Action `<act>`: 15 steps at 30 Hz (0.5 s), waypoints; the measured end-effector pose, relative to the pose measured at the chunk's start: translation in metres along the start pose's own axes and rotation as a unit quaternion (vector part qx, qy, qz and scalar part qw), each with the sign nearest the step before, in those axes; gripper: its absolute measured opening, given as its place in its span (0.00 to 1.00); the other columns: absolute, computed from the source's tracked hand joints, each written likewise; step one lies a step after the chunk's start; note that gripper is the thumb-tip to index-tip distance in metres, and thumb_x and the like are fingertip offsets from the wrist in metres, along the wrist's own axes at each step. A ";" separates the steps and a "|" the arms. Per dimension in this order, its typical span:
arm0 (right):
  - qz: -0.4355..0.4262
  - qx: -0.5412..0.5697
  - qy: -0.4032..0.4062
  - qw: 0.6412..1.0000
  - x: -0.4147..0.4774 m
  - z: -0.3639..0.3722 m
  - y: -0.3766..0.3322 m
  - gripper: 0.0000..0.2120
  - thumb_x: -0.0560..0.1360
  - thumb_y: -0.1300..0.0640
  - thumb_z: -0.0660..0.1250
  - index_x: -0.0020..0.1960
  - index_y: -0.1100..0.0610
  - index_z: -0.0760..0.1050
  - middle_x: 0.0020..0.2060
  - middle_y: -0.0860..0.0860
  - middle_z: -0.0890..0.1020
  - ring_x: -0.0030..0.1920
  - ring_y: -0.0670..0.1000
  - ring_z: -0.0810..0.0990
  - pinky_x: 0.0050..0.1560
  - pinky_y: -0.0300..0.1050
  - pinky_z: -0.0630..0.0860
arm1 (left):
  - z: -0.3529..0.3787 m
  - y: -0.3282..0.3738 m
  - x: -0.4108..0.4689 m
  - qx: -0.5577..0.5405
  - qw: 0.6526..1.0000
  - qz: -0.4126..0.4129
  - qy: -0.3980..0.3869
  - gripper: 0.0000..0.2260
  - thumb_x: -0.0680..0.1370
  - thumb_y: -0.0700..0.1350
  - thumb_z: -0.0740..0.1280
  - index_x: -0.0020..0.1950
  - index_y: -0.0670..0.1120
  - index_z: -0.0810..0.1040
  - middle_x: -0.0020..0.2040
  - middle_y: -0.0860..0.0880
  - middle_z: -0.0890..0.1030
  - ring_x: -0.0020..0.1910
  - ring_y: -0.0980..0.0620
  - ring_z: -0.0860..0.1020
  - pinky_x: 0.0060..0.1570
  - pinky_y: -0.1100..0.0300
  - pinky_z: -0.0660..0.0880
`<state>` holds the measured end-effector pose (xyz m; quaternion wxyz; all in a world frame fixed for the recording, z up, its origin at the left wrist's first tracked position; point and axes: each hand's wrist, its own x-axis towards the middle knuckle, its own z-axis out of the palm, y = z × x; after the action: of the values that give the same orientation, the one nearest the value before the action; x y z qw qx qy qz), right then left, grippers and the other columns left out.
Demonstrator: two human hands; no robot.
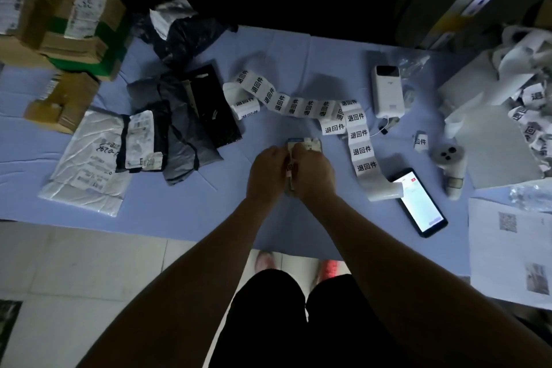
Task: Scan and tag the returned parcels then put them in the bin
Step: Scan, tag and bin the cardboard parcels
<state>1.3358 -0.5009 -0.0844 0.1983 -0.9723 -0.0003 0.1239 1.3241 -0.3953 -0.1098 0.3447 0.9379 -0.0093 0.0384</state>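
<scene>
Parcel [306, 145], small, is at surface [185, 206] ctr near the front edge, held btwn L hand [266, 172] & R hand [314, 172]; fingers [277, 154] of both curl round it, w/ a tag [289, 167] pinched in the gap. Label strip [360, 134] lies just right of it, lit phone [421, 203] beyond. Mailers [179, 140] lie left.

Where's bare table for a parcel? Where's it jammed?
Free: blue tablecloth along the near edge, between the white plastic mailer and the left hand; also beyond the white printed label strip, toward the far edge. Crowded: right side, around the lit black phone, white handheld scanner and loose paper sheets.
</scene>
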 end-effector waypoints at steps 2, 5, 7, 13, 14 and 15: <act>0.003 -0.001 0.001 1.000 0.001 0.003 -0.001 0.06 0.77 0.57 0.66 0.53 0.55 0.77 0.46 0.56 0.82 0.48 0.60 0.83 0.43 0.48 0.76 | 0.004 -0.004 -0.002 -0.040 0.999 -0.022 0.017 0.04 0.77 0.33 0.66 0.46 0.35 0.81 0.42 0.38 0.81 0.41 0.40 0.79 0.41 0.62 0.66; 0.035 0.014 0.008 0.999 0.002 -0.001 0.001 0.07 0.75 0.58 0.66 0.51 0.55 0.78 0.44 0.57 0.83 0.47 0.62 0.82 0.44 0.49 0.76 | 0.007 -0.001 -0.002 -0.110 0.992 -0.050 0.047 0.04 0.77 0.34 0.68 0.47 0.36 0.82 0.42 0.40 0.82 0.41 0.47 0.78 0.39 0.71 0.66; 0.065 0.037 0.036 0.997 0.001 -0.005 0.007 0.08 0.76 0.60 0.63 0.51 0.55 0.79 0.45 0.58 0.84 0.47 0.62 0.82 0.45 0.49 0.76 | 0.008 0.005 0.000 -0.141 0.987 -0.046 0.060 0.03 0.78 0.34 0.68 0.47 0.37 0.82 0.43 0.42 0.82 0.42 0.49 0.78 0.43 0.72 0.70; 0.082 0.047 0.056 0.994 -0.003 -0.010 0.038 0.09 0.79 0.62 0.62 0.53 0.58 0.81 0.44 0.57 0.83 0.43 0.59 0.81 0.45 0.52 0.80 | 0.028 0.020 0.007 -0.149 0.987 -0.044 0.029 0.03 0.79 0.36 0.69 0.46 0.37 0.81 0.42 0.43 0.82 0.42 0.47 0.80 0.45 0.51 0.79; 0.082 0.018 0.040 0.996 -0.003 -0.008 0.042 0.09 0.79 0.61 0.61 0.53 0.57 0.80 0.45 0.56 0.83 0.44 0.58 0.81 0.46 0.52 0.81 | 0.032 0.020 0.005 -0.139 0.989 -0.044 0.017 0.04 0.79 0.37 0.69 0.45 0.37 0.80 0.42 0.43 0.82 0.42 0.48 0.79 0.45 0.50 0.79; 0.076 -0.012 0.027 0.997 -0.004 -0.006 0.045 0.08 0.80 0.60 0.62 0.53 0.56 0.80 0.45 0.55 0.82 0.44 0.58 0.81 0.46 0.53 0.81 | 0.035 0.021 0.002 -0.123 0.992 -0.030 0.017 0.04 0.79 0.37 0.70 0.45 0.37 0.80 0.43 0.42 0.82 0.43 0.47 0.79 0.45 0.49 0.79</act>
<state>1.3308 -0.5446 -0.0953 0.1769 -0.9747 0.0780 0.1121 1.3271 -0.4342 -0.1230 0.4586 0.8874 0.0197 0.0423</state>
